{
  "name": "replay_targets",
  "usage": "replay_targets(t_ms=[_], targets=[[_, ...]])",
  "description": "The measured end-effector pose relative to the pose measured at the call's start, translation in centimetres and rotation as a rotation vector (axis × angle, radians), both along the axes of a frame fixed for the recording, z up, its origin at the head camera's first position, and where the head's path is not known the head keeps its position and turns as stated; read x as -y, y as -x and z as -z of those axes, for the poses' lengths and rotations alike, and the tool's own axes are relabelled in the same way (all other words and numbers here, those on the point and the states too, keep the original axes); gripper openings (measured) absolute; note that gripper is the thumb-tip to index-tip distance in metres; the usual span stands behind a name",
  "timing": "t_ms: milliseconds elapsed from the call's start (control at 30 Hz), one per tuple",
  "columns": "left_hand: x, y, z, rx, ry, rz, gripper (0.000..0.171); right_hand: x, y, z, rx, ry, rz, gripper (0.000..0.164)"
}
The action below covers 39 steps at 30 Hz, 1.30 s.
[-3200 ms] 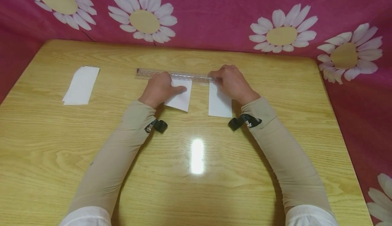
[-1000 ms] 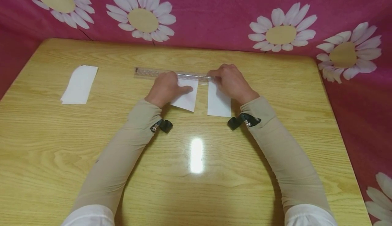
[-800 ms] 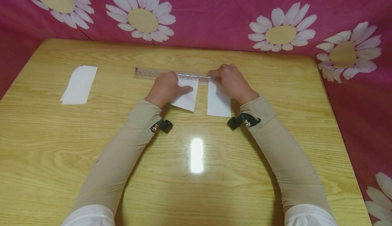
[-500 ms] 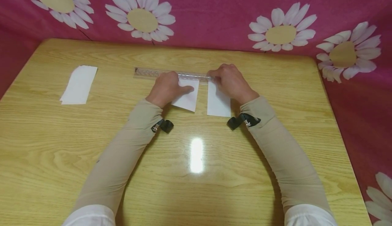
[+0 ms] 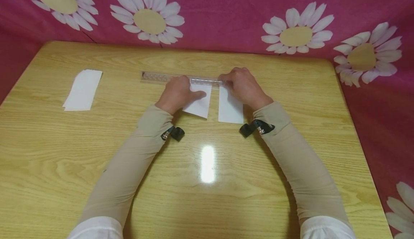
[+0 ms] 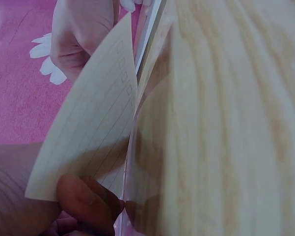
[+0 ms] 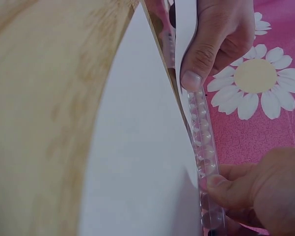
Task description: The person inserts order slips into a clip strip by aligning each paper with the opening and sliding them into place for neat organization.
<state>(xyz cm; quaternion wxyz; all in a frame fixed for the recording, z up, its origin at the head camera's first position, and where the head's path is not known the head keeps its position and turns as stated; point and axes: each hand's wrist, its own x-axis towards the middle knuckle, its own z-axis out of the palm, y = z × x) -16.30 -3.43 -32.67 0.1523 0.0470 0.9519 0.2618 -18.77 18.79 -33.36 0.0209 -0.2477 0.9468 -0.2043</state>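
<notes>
In the head view, a clear plastic ruler [image 5: 152, 76] with a scalloped pattern lies across the far middle of the wooden table. My left hand [image 5: 176, 94] pinches a white sheet of paper [image 5: 198, 102] at the ruler's near edge, its thumb stretched over the sheet. The left wrist view shows this sheet bowed upward, with faint printed lines and small boxes on the face there. Thumb and index finger of my right hand [image 5: 244, 86] pinch the ruler near its right end. Beneath that hand lies a second white sheet [image 5: 231, 106], a narrow gap from the first.
A stack of white paper slips [image 5: 84, 90] lies on the left of the table [image 5: 207, 206]. Behind the table hangs a magenta cloth [image 5: 223, 16] with large daisies. Both wrists carry dark straps, and a bright light reflection shows mid-table.
My left hand has slid right along the ruler with its sheet, narrowing the gap to the second sheet. My right hand and the second sheet stay nearly in place.
</notes>
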Motion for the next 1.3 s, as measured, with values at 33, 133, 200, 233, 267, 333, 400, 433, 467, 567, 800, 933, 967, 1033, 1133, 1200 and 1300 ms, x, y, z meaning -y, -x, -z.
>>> replay_targets(t_ms=[33, 133, 200, 233, 267, 333, 400, 433, 467, 567, 800, 933, 967, 1033, 1133, 1200, 1300], targets=[[-0.05, 0.00, -0.02, 0.001, 0.003, 0.001, 0.045, 0.01, -0.03, -0.03, 0.003, -0.001, 0.001, 0.030], [-0.18, 0.00, -0.05, 0.000, 0.010, 0.002, 0.048, 0.00, 0.04, 0.06, 0.011, -0.002, 0.007, 0.031], [-0.24, 0.00, -0.04, -0.006, 0.012, 0.003, 0.050, -0.02, 0.04, 0.05, 0.013, -0.001, 0.008, 0.031], [-0.27, -0.01, -0.02, -0.007, 0.011, 0.003, 0.051, -0.03, 0.03, 0.05, 0.014, 0.001, 0.008, 0.031], [-0.28, 0.00, 0.01, -0.007, 0.010, 0.002, 0.051, -0.04, 0.05, 0.08, 0.013, 0.002, 0.007, 0.031], [-0.30, 0.01, 0.07, -0.005, 0.006, -0.001, 0.052, -0.04, 0.02, 0.07, 0.011, 0.004, 0.005, 0.031], [-0.33, 0.00, 0.08, -0.004, 0.006, -0.004, 0.052, -0.03, 0.02, 0.11, 0.006, 0.003, 0.004, 0.031], [-0.34, 0.01, 0.09, -0.005, 0.007, -0.004, 0.052, -0.03, 0.02, 0.13, 0.003, 0.002, 0.004, 0.031], [-0.36, 0.01, 0.08, -0.005, 0.010, -0.003, 0.052, -0.03, -0.01, 0.11, 0.001, 0.002, 0.003, 0.031], [-0.43, 0.02, 0.03, -0.001, 0.015, 0.001, 0.051, -0.05, -0.06, 0.10, -0.006, 0.001, 0.002, 0.031], [-0.56, 0.06, 0.00, 0.027, 0.019, -0.006, 0.048, -0.07, 0.01, 0.16, -0.004, 0.004, -0.001, 0.031], [-0.64, 0.05, 0.00, 0.025, 0.019, -0.003, 0.049, -0.09, 0.00, 0.20, -0.007, 0.002, -0.005, 0.030], [-0.65, 0.06, 0.01, 0.022, 0.018, -0.002, 0.049, -0.10, -0.02, 0.20, -0.008, 0.001, -0.006, 0.030], [-0.71, 0.04, -0.01, 0.018, 0.019, 0.001, 0.049, -0.11, -0.02, 0.23, -0.008, 0.002, -0.006, 0.030], [-0.78, 0.07, 0.06, 0.012, 0.023, 0.007, 0.050, -0.10, -0.05, 0.23, -0.010, 0.005, -0.006, 0.030], [-0.84, 0.07, 0.05, 0.007, 0.026, 0.010, 0.050, -0.11, -0.07, 0.21, -0.011, 0.007, -0.005, 0.030], [-0.99, 0.10, 0.06, -0.003, 0.027, 0.023, 0.048, -0.08, -0.09, 0.15, -0.008, 0.006, -0.001, 0.030]])
